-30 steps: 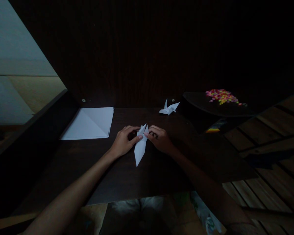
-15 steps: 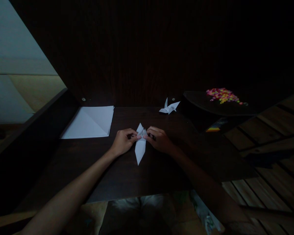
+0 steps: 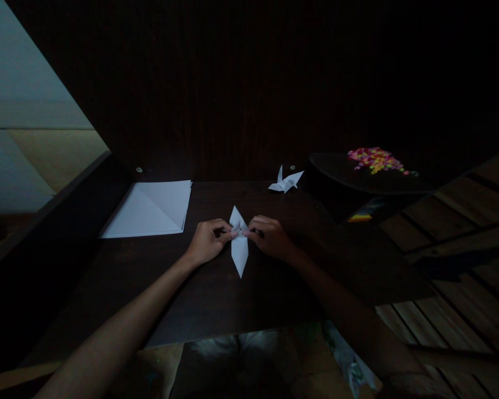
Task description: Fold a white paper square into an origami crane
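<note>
A folded white paper crane point(image 3: 240, 252) is held between both hands above the dark tabletop, one pointed flap toward me and another pointing away. My left hand point(image 3: 208, 239) pinches its left side with thumb and fingers. On the opposite side, my right hand point(image 3: 272, 237) grips the paper the same way, its fingers curled in shadow. The small folds at the crane's middle are partly covered by the fingertips. Farther back, a second paper crane point(image 3: 285, 182) rests on the table, wings spread.
White square paper sheets point(image 3: 149, 208) lie stacked at the left, beside the table's raised side panel point(image 3: 66, 205). On a low dark shelf point(image 3: 332, 170) at the right is a heap of small colourful pieces point(image 3: 376, 159). A tall dark panel point(image 3: 216, 100) rises behind the table.
The crane in my hands has turned slightly, its near tip swinging right and its far tip left. Its middle looks flatter and more spread. Both hands keep their hold.
</note>
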`<state>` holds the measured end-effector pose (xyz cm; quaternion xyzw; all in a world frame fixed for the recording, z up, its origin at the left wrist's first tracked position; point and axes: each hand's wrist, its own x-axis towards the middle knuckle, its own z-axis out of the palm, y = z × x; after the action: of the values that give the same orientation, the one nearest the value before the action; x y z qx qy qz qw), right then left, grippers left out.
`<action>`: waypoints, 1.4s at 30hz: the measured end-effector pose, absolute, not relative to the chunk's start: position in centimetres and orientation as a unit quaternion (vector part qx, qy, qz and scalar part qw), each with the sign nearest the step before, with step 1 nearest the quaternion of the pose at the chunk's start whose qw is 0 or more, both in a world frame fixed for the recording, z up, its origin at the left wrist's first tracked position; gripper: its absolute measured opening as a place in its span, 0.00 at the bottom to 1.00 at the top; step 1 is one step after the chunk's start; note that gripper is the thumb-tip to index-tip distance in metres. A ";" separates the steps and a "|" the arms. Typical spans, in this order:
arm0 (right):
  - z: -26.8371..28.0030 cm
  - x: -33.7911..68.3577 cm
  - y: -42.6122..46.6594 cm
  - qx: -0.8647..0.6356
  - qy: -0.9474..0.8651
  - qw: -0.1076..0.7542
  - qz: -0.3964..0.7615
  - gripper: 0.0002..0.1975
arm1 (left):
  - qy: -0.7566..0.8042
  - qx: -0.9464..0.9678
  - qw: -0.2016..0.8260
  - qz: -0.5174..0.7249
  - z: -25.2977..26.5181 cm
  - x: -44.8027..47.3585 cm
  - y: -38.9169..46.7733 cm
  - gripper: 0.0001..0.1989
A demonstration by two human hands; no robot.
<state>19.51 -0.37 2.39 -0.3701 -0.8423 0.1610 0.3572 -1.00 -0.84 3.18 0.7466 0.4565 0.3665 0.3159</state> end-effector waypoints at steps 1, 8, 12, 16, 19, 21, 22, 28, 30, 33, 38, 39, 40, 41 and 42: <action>2.4 19.5 -0.3 -0.371 -0.842 0.357 0.161 0.10 | 0.456 0.747 0.315 0.366 3.1 -1.0 -0.8 0.10; 2.2 19.6 -0.2 -0.378 -0.833 0.366 0.169 0.10 | 0.455 0.751 0.309 0.365 3.5 -1.1 -0.9 0.08; 2.4 19.6 -0.3 -0.383 -0.828 0.368 0.179 0.10 | 0.444 0.757 0.306 0.369 3.7 -1.1 -1.0 0.08; 2.6 19.6 -0.3 -0.384 -0.825 0.372 0.185 0.11 | 0.447 0.762 0.297 0.363 3.7 -1.1 -1.0 0.08; 2.7 19.5 -0.3 -0.386 -0.819 0.379 0.193 0.10 | 0.451 0.762 0.298 0.357 3.8 -1.1 -1.0 0.08; 2.7 19.6 -0.4 -0.389 -0.814 0.384 0.199 0.10 | 0.449 0.759 0.307 0.357 3.9 -1.1 -1.0 0.08; 2.8 19.6 -0.4 -0.390 -0.811 0.386 0.201 0.10 | 0.448 0.759 0.311 0.356 4.0 -1.2 -1.0 0.08; 3.1 19.7 -0.4 -0.394 -0.799 0.393 0.226 0.12 | 0.443 0.749 0.341 0.356 3.9 -1.1 -1.0 0.10; 3.1 19.7 -0.4 -0.396 -0.793 0.396 0.240 0.12 | 0.443 0.741 0.355 0.359 3.9 -1.0 -1.1 0.10; 3.1 19.6 -0.4 -0.396 -0.782 0.405 0.260 0.12 | 0.442 0.729 0.376 0.364 3.9 -0.9 -1.2 0.11; 3.2 19.6 -0.5 -0.397 -0.763 0.422 0.287 0.10 | 0.439 0.683 0.432 0.393 3.9 -0.9 -1.1 0.13; 3.2 19.6 -0.5 -0.401 -0.756 0.425 0.294 0.09 | 0.437 0.671 0.445 0.400 3.9 -0.9 -1.1 0.13; 3.2 19.6 -0.5 -0.406 -0.748 0.429 0.301 0.09 | 0.436 0.659 0.456 0.409 3.8 -0.9 -1.0 0.14; 3.3 19.6 -0.5 -0.409 -0.742 0.433 0.308 0.09 | 0.435 0.648 0.465 0.418 3.8 -0.9 -0.9 0.15; 3.3 19.6 -0.5 -0.408 -0.738 0.436 0.313 0.09 | 0.434 0.636 0.471 0.430 3.8 -1.0 -0.8 0.15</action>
<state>19.62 -0.52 3.33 -0.4083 -0.7382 0.3127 0.4365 -0.98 -0.80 3.78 0.6360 0.4337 0.4303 0.4714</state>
